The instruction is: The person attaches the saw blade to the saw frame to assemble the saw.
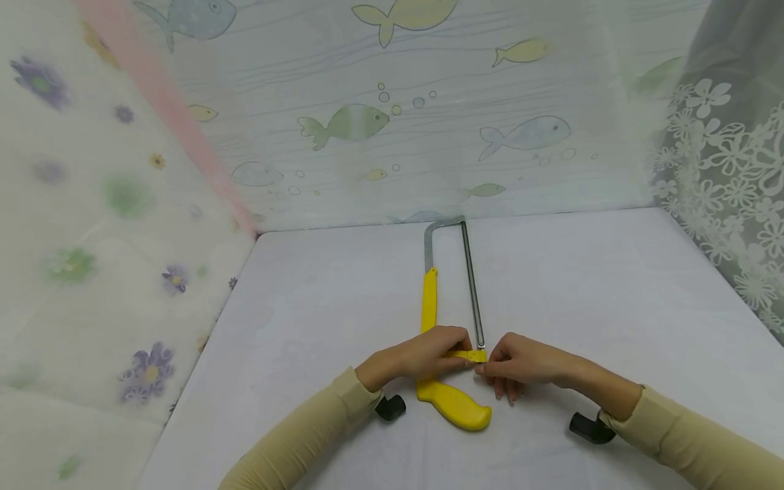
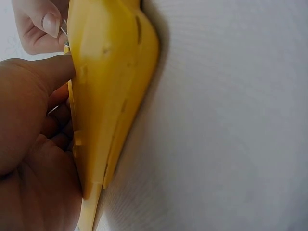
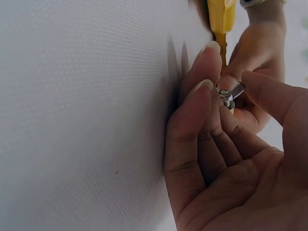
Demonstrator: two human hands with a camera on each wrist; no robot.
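Observation:
A hacksaw with a yellow handle (image 1: 462, 408) lies on the white tabletop, its grey front bow at the far end and its dark blade (image 1: 472, 286) along the right side. My left hand (image 1: 429, 350) reaches across the frame and grips the short yellow arm (image 1: 465, 354) by the blade's near end. In the left wrist view the yellow handle (image 2: 110, 72) hides part of that hand's fingers. Just right of the arm, my right hand (image 1: 529, 361) pinches a small metal wing nut (image 3: 236, 90) between thumb and forefinger, its other fingers curled near the cloth.
A white cloth (image 1: 306, 306) covers the table. Behind it hangs a curtain with printed fish (image 1: 355, 122); flowered fabric (image 1: 150, 371) borders the left and lace (image 1: 735, 156) the right. Black wrist mounts (image 1: 591, 429) sit under both forearms.

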